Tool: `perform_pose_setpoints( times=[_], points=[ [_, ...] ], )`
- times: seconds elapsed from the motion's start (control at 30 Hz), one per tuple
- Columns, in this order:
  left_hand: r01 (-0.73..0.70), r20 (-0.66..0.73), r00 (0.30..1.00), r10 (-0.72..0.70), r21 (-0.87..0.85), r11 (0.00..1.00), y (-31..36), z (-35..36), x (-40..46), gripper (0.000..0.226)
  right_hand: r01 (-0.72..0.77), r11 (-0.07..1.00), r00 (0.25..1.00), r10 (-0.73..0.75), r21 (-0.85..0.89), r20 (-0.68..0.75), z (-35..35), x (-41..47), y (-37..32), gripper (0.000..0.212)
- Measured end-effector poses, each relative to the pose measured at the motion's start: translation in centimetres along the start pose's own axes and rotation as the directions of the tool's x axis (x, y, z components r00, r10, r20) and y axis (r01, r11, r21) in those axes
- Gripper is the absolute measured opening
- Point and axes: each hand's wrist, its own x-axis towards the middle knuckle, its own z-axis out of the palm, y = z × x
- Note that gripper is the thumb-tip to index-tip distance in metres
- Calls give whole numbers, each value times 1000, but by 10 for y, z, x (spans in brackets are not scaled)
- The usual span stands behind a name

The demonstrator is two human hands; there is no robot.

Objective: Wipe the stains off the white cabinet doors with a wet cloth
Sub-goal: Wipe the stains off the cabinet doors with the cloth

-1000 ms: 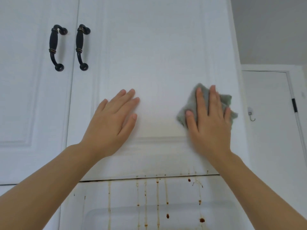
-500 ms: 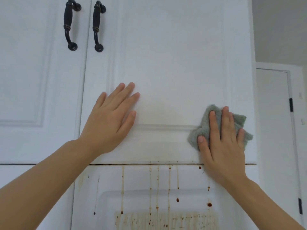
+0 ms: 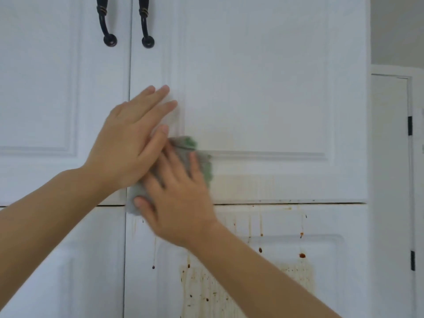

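My right hand [image 3: 176, 198] presses a grey-green cloth [image 3: 202, 161] flat against the bottom left corner of the upper right cabinet door [image 3: 263, 88]; its fingers are spread and blurred. My left hand [image 3: 130, 143] lies flat on the same door with straight fingers, just above the right hand and partly over it. The lower door [image 3: 332, 226] carries brown drip lines [image 3: 260, 223], dark red spots [image 3: 302, 255] and a speckled brown patch [image 3: 229, 290]. A faint yellowish smear [image 3: 263, 184] runs along the upper door's bottom rail.
Two black handles [image 3: 105, 28] [image 3: 145, 28] hang at the top where the upper left door [image 3: 46, 88] meets the right one. A white room door [image 3: 390, 157] with black hinges [image 3: 410, 125] stands to the right of the cabinet.
My right hand has swept the cloth leftward along the bottom of the upper door, from its right side to its left corner. The left hand has stayed on the door. The view has tilted down.
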Motion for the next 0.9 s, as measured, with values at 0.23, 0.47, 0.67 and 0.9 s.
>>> perform_pose_setpoints(
  times=[0.23, 0.47, 0.67, 0.9],
  points=[
    [51, -16, 999, -51, -22, 998, -1, 2, -1, 49, 116, 993, 993, -116, 12, -13, 0, -3, 10, 52],
    [3, -3, 1000, -3, -78, 997, 58, 47, 25, 51, -21, 985, 997, 32, -169, 66, -41, -70, 109, 62],
    [-12, 46, 999, 16, -76, 997, 75, 59, 26, 53, -334, 909, 926, 365, -248, 92, -74, -138, 184, 63],
    [42, 72, 997, -41, -17, 999, 45, 39, 9, 54, -443, 881, 890, 455, -168, 38, -58, -128, 149, 64]
  ],
)
